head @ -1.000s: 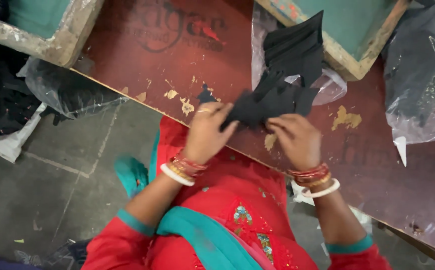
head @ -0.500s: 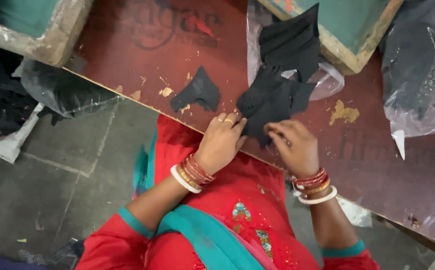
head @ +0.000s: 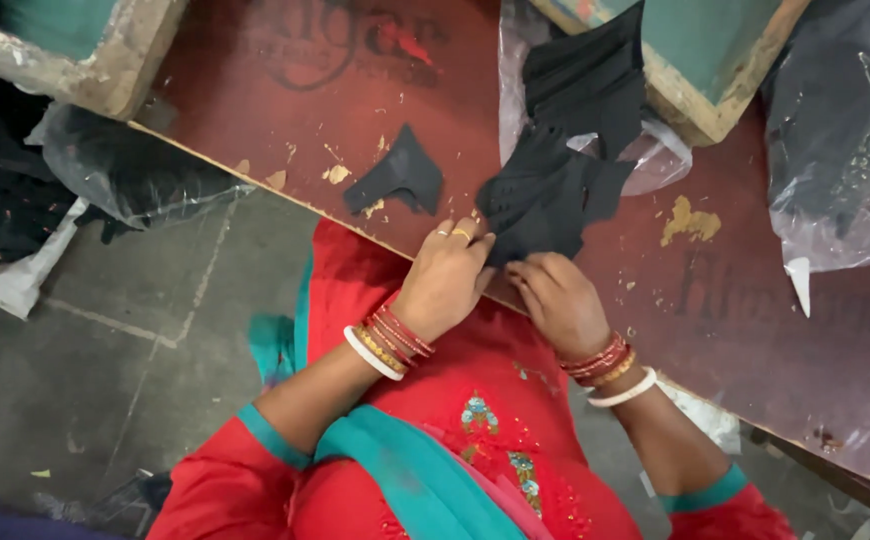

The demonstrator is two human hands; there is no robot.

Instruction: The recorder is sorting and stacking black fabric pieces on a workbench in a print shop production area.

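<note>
Much of the scene is cut off or hard to read. The black fabric piece near the centre of the frame is so dark that its folds and edges blur together, and it cannot be told whether it is one piece or several lying on each other. Its upper part runs up over a clear plastic bag toward the top of the frame, where a green-topped wooden block is cropped by the upper edge. At the upper right a second plastic bag holds dark contents that cannot be made out. Another bag hangs below the bench edge at the left, its contents also unclear. The red bench is worn, with pale chips in its surface, and its far corners fall outside the frame.

The left hand rests at the near edge of the bench, fingertips pinched on the lower left edge of the black fabric piece. The right hand sits just beside it, lower centre of the frame, fingers curled against the lower edge of the same piece; whether it grips or only presses is hard to tell. The two hands are close together, nearly touching.

A small black scrap lies apart on the bench, up and to the left of the left hand, touched by neither.
</note>
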